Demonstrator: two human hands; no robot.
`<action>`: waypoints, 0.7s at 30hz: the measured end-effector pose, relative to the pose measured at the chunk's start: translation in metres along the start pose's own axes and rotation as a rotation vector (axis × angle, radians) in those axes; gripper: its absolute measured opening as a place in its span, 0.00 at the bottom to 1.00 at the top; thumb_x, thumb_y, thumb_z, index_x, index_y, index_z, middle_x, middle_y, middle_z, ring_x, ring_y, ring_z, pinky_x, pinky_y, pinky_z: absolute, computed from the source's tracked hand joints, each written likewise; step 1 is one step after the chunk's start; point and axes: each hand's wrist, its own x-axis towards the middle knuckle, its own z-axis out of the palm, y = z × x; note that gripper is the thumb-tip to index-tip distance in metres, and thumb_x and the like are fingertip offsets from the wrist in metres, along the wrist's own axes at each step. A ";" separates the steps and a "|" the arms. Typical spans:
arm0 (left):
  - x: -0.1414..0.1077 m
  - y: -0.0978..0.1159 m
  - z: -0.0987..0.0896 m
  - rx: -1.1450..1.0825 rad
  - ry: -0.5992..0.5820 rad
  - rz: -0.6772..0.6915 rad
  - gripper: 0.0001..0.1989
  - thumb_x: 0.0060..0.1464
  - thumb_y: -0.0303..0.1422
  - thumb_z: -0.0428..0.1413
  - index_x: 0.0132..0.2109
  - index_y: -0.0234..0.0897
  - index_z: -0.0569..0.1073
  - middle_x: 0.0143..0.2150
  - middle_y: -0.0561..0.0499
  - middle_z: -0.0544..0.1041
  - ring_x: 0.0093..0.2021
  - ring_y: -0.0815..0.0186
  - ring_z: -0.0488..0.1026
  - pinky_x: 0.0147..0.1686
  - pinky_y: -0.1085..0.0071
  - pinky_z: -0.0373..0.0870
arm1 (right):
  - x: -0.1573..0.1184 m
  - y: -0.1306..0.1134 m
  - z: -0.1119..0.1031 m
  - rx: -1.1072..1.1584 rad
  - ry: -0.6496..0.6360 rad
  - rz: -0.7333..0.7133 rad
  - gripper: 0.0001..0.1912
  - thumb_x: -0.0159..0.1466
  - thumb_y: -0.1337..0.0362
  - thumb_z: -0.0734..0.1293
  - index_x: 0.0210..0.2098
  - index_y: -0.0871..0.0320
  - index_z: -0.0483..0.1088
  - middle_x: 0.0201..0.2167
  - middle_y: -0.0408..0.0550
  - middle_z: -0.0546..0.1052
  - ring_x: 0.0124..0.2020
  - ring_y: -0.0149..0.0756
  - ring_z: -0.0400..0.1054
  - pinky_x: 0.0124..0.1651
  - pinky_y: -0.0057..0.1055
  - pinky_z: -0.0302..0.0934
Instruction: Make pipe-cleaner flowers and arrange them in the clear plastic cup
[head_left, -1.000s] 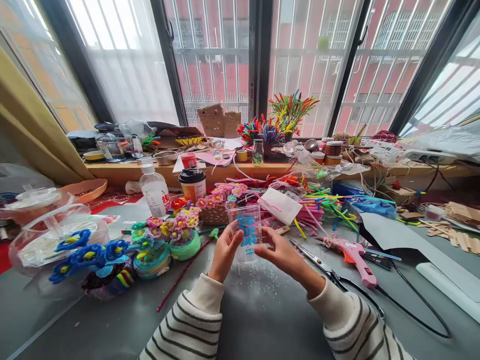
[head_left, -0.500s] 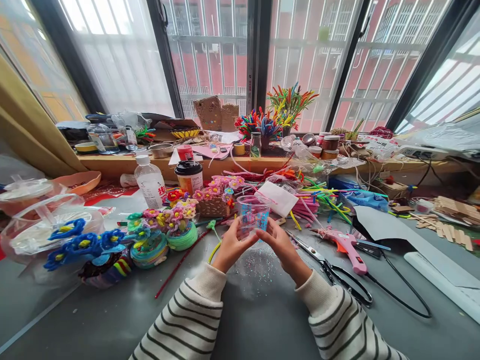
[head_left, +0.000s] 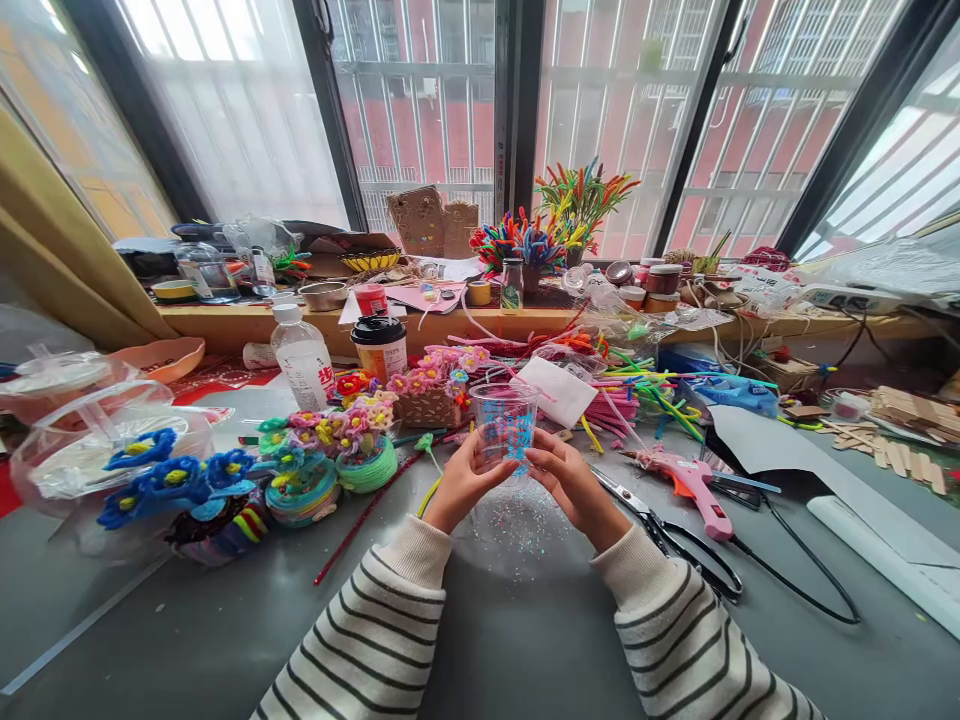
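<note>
A clear plastic cup [head_left: 517, 412] with blue and pink printing stands upright between my two hands. My left hand [head_left: 466, 482] is curled round its left side, thumb across the front. On the other side my right hand [head_left: 568, 482] grips it with bent fingers. Loose glitter [head_left: 520, 535] is scattered on the grey table [head_left: 517, 640] beneath the cup. Long scissors [head_left: 660, 530] lie right of my right hand, and a pink glue gun [head_left: 694, 485] rests beyond them. Left of my left hand is a pot of pipe-cleaner flowers [head_left: 367, 460].
Blue pipe-cleaner flowers [head_left: 176, 485], a water bottle [head_left: 300, 360] and a lidded paper cup [head_left: 379, 350] crowd the left. Behind the cup lie bundled pipe cleaners [head_left: 622, 410] and a white paper square [head_left: 553, 392]. Wooden sticks [head_left: 900, 450] sit far right. A black cord [head_left: 799, 580] trails rightward.
The fingers of my right hand have shifted slightly on the cup, leaving more of its blue printing in sight. Otherwise the view has moved only a little.
</note>
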 end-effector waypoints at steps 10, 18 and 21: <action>-0.001 0.002 0.003 0.003 0.143 -0.025 0.27 0.35 0.33 0.63 0.46 0.36 0.69 0.47 0.43 0.72 0.50 0.54 0.67 0.49 0.59 0.64 | 0.000 0.002 -0.005 0.007 -0.006 -0.014 0.21 0.48 0.61 0.70 0.42 0.54 0.68 0.47 0.48 0.72 0.49 0.41 0.65 0.53 0.39 0.57; 0.002 -0.006 -0.001 -0.115 0.045 -0.014 0.32 0.39 0.38 0.61 0.53 0.34 0.64 0.54 0.41 0.67 0.55 0.53 0.62 0.55 0.58 0.54 | 0.004 0.011 -0.008 -0.217 0.104 -0.092 0.28 0.45 0.59 0.72 0.45 0.56 0.65 0.46 0.50 0.71 0.49 0.42 0.64 0.52 0.41 0.56; 0.002 -0.009 -0.002 -0.083 -0.021 -0.030 0.33 0.40 0.41 0.60 0.53 0.33 0.62 0.56 0.39 0.65 0.57 0.53 0.60 0.56 0.58 0.53 | 0.002 0.009 -0.004 -0.303 0.040 -0.083 0.29 0.46 0.58 0.72 0.46 0.56 0.65 0.46 0.49 0.72 0.49 0.42 0.64 0.51 0.40 0.57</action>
